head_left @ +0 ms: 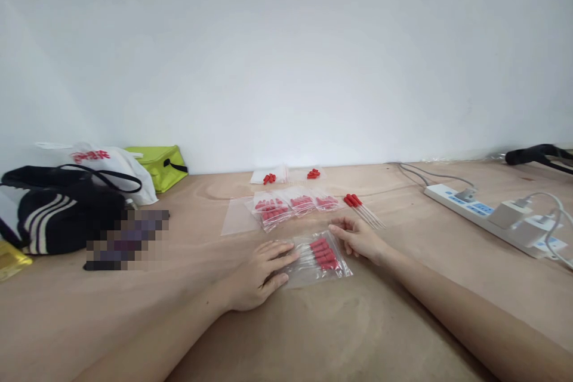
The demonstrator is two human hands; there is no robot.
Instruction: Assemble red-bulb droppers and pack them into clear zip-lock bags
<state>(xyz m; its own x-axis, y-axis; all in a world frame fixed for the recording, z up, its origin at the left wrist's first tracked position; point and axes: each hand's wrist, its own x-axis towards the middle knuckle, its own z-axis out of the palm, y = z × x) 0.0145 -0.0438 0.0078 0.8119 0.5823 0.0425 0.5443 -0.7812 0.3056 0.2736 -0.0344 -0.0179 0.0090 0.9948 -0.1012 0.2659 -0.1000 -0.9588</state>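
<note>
A clear zip bag [301, 277] lies flat in front of me, with several red-handled tools [323, 253] inside, handles to the right. My left hand [262, 271] rests on the bag's left end, fingers spread. At the bag's upper right edge is my right hand [356, 237], its thumb and fingers curled close together on the rim; whether the plastic is pinched is hard to make out. Behind lie filled bags [271, 209] of red-handled pieces and a flat clear bag [239, 216]. Loose red-handled tools [358, 203] with thin metal shafts lie beyond my right hand.
Two bags with small red caps [269, 179] lie near the wall. At right stands a white power strip [474, 209] with plugs and cables. A black bag [67, 215], a white plastic bag [138, 182] and a green bag [163, 170] are at left.
</note>
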